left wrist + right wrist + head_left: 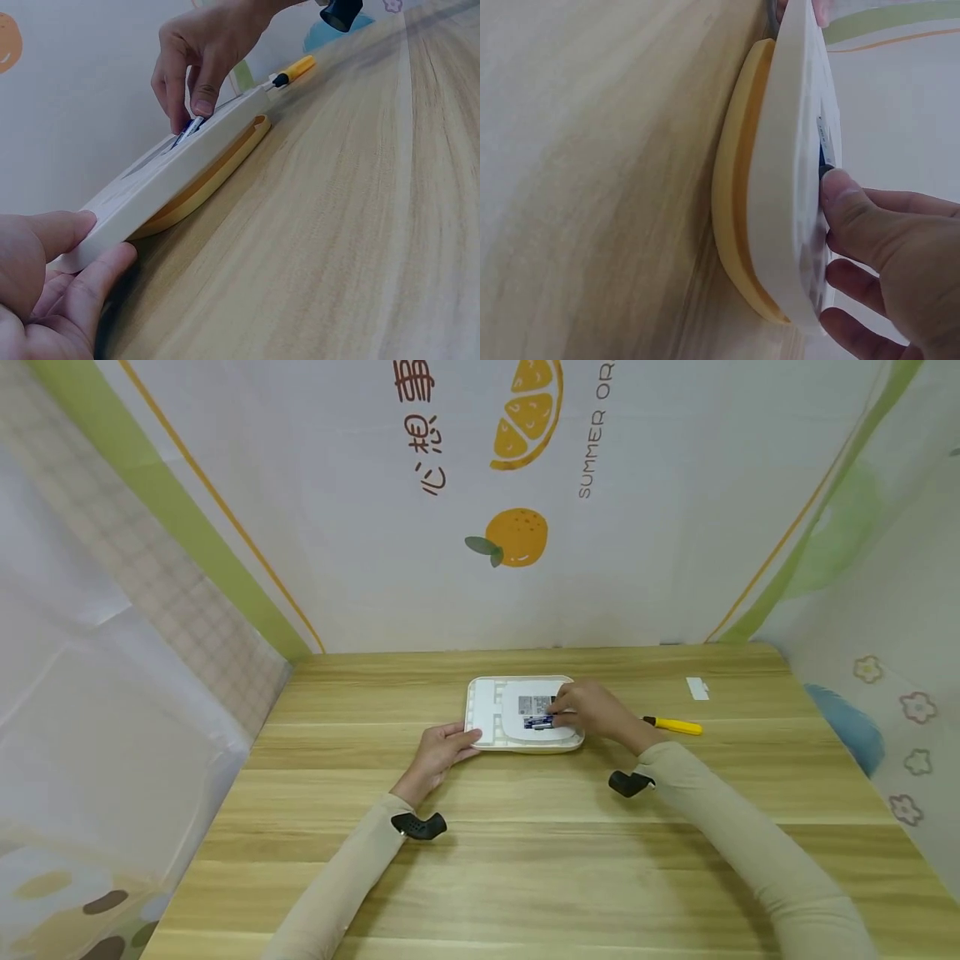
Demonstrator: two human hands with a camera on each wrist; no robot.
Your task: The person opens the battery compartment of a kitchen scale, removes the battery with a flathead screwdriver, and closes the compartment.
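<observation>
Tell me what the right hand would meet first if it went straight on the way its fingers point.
The right hand would first meet the blue batteries at its fingertips, then probably the white device under them, though exact depth is hard to judge.

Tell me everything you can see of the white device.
The white device looks plastic: a rounded rectangle with a grey label and what look like blue batteries on its upturned face. A yellow part shows beneath, facing the table. The left hand grips its left end; the right hand touches the batteries.
</observation>
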